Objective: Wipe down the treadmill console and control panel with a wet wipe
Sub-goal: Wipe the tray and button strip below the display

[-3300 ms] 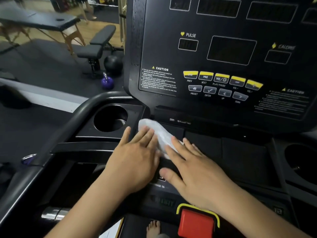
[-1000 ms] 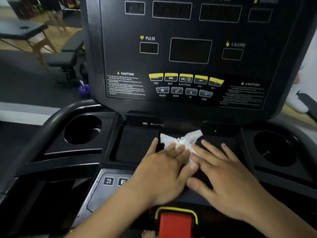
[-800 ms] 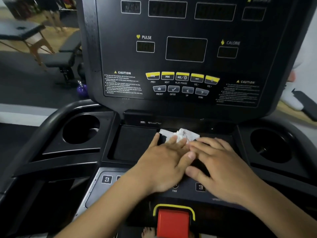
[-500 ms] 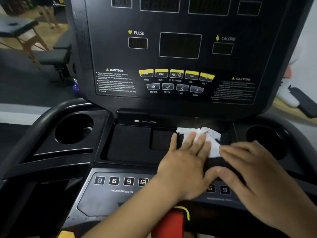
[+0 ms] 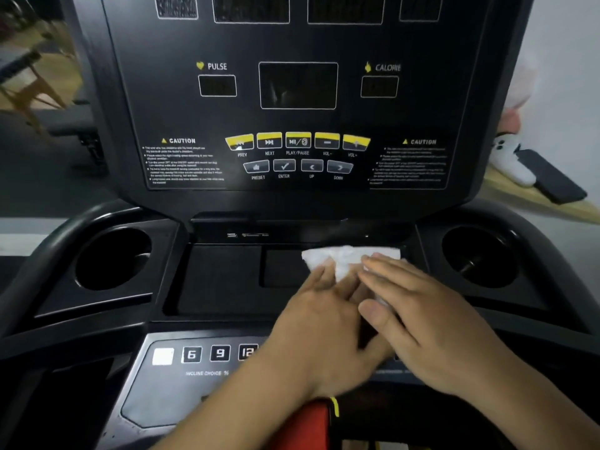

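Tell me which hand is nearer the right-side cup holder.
Right. The right hand lies on the wet wipe just left of the right-side cup holder; the left hand sits beside it, farther left.

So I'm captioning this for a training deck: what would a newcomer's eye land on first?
Both bare hands, left hand and right hand, pressing a crumpled white wet wipe flat into the black recessed tray's right end. Above it, the row of yellow-topped media buttons stands out on the dark upright console panel.
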Demonstrator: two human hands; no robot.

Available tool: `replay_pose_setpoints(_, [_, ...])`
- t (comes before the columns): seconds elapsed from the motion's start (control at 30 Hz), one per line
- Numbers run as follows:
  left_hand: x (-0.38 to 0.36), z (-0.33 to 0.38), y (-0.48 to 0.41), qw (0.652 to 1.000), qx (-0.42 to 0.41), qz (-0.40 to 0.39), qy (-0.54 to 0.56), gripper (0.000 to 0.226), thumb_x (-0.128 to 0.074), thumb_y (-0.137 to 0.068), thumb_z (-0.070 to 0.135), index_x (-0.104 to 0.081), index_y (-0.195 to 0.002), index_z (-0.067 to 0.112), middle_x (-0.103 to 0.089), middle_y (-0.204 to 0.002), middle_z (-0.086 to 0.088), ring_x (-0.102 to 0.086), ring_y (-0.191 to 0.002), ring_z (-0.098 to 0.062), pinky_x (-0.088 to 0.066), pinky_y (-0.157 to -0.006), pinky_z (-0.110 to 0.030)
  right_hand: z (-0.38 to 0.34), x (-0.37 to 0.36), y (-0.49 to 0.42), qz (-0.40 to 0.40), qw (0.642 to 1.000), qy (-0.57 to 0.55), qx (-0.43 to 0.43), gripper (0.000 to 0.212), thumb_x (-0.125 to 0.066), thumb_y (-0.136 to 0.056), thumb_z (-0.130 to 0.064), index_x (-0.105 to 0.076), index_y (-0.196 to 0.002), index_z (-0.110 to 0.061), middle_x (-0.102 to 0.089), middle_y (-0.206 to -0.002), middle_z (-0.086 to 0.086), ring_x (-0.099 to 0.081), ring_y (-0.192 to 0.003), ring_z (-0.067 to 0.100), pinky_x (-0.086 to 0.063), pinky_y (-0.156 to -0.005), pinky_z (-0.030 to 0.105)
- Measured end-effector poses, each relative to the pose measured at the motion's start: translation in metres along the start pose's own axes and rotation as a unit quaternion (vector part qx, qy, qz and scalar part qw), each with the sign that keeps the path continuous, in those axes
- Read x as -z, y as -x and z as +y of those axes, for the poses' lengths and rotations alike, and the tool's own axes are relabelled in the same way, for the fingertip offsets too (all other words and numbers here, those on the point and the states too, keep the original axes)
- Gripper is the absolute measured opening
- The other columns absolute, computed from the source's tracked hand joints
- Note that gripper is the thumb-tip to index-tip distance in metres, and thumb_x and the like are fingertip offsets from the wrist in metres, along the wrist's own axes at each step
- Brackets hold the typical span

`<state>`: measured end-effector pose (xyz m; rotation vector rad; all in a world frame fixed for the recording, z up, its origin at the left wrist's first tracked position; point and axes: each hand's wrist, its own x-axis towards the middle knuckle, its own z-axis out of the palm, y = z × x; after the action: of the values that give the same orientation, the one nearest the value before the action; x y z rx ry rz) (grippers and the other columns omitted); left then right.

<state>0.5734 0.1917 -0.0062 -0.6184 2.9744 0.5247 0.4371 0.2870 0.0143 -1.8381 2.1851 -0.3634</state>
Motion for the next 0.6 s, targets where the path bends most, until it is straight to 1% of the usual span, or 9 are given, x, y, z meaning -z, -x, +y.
replay_pose_setpoints(0.07, [0.0,-0.008,0.007,1.0,-0.001,-0.004,-0.001,0.073,-0.022,-0.096,0.065,-0.008,-0.159,0.03,-0.017,-0.165,0.004,-0.012,-0.153,-0.026,-0.009,-0.124,-0.039,0.003,-0.005,-0.005,-0.05,0.999,-0.002,-0.013,0.099,0.016,-0.077,-0.082,-0.019,-0.154,-0.032,-0.009,-0.161,-0.018,0.004,-0.145,-0.009,-0.007,-0.122,0.025])
replay_pose_setpoints(0.13, [0.001,-0.016,-0.002,0.999,0.008,0.002,-0.039,0.073,-0.014,-0.094,0.064,-0.007,-0.159,0.03,-0.018,-0.165,0.005,-0.017,-0.152,-0.024,-0.009,-0.123,-0.044,0.008,-0.009,-0.014,-0.074,0.997,0.03,-0.015,0.096,0.023,-0.074,-0.078,-0.003,-0.155,-0.032,0.004,-0.162,-0.017,0.016,-0.144,-0.008,0.002,-0.122,0.027])
replay_pose_setpoints(0.2, [0.002,-0.016,-0.011,0.998,0.024,0.006,-0.061,0.075,-0.005,-0.09,0.062,-0.007,-0.158,0.031,-0.02,-0.165,0.005,-0.022,-0.15,-0.028,-0.007,-0.123,-0.049,0.007,-0.006,-0.019,-0.077,0.994,0.07,-0.023,0.095,0.027,-0.073,-0.075,0.004,-0.154,-0.031,0.009,-0.161,-0.016,0.019,-0.144,-0.005,0.008,-0.122,0.033])
replay_pose_setpoints(0.3, [0.002,-0.007,0.004,0.999,0.003,-0.006,-0.037,0.071,-0.009,-0.092,0.062,-0.016,-0.157,0.035,-0.022,-0.164,0.006,-0.026,-0.147,-0.031,-0.003,-0.123,-0.048,0.006,0.001,0.0,-0.088,0.988,0.124,-0.007,0.095,0.025,-0.078,-0.076,-0.007,-0.155,-0.029,0.001,-0.16,-0.015,0.005,-0.148,0.0,0.008,-0.121,0.043])
replay_pose_setpoints(0.4, [0.007,-0.011,0.022,1.0,0.006,-0.028,0.008,0.069,-0.01,-0.09,0.069,-0.022,-0.153,0.045,-0.017,-0.164,0.012,-0.023,-0.149,-0.024,0.002,-0.124,-0.045,0.011,0.001,0.027,-0.066,0.988,0.141,0.008,0.077,-0.008,-0.097,-0.07,-0.045,-0.145,-0.022,-0.038,-0.154,-0.004,-0.03,-0.144,0.01,-0.006,-0.114,0.051])
replay_pose_setpoints(0.43, [0.007,-0.015,0.018,0.999,0.016,-0.032,0.019,0.07,-0.006,-0.088,0.07,-0.019,-0.153,0.046,-0.013,-0.165,0.013,-0.019,-0.151,-0.019,0.003,-0.124,-0.045,0.013,0.004,0.026,-0.08,0.987,0.142,-0.003,0.078,-0.006,-0.096,-0.07,-0.046,-0.144,-0.023,-0.038,-0.154,-0.004,-0.029,-0.144,0.01,-0.004,-0.115,0.052])
replay_pose_setpoints(0.5, [0.005,-0.02,0.001,0.999,0.035,-0.026,0.025,0.074,0.003,-0.086,0.065,-0.016,-0.155,0.043,-0.01,-0.166,0.013,-0.016,-0.152,-0.015,0.0,-0.124,-0.046,0.016,0.006,0.01,-0.091,0.986,0.136,-0.03,0.097,0.017,-0.083,-0.077,-0.032,-0.151,-0.029,-0.019,-0.16,-0.009,-0.008,-0.147,0.004,0.008,-0.119,0.052])
replay_pose_setpoints(0.53, [0.005,-0.021,-0.007,0.999,0.04,-0.016,0.004,0.076,0.004,-0.086,0.06,-0.017,-0.156,0.039,-0.012,-0.166,0.01,-0.019,-0.151,-0.017,-0.003,-0.124,-0.047,0.018,0.006,0.001,-0.088,0.985,0.141,-0.043,0.105,0.027,-0.075,-0.078,-0.025,-0.153,-0.03,-0.011,-0.162,-0.01,-0.001,-0.147,0.002,0.012,-0.118,0.054])
replay_pose_setpoints(0.6, [0.007,-0.017,-0.014,0.998,0.039,-0.004,-0.041,0.076,0.002,-0.087,0.051,-0.026,-0.155,0.031,-0.023,-0.164,0.002,-0.033,-0.145,-0.023,-0.009,-0.122,-0.047,0.015,0.009,-0.011,-0.082,0.982,0.163,-0.052,0.108,0.028,-0.072,-0.077,-0.022,-0.154,-0.028,-0.008,-0.163,-0.008,0.0,-0.148,0.004,0.013,-0.118,0.055])
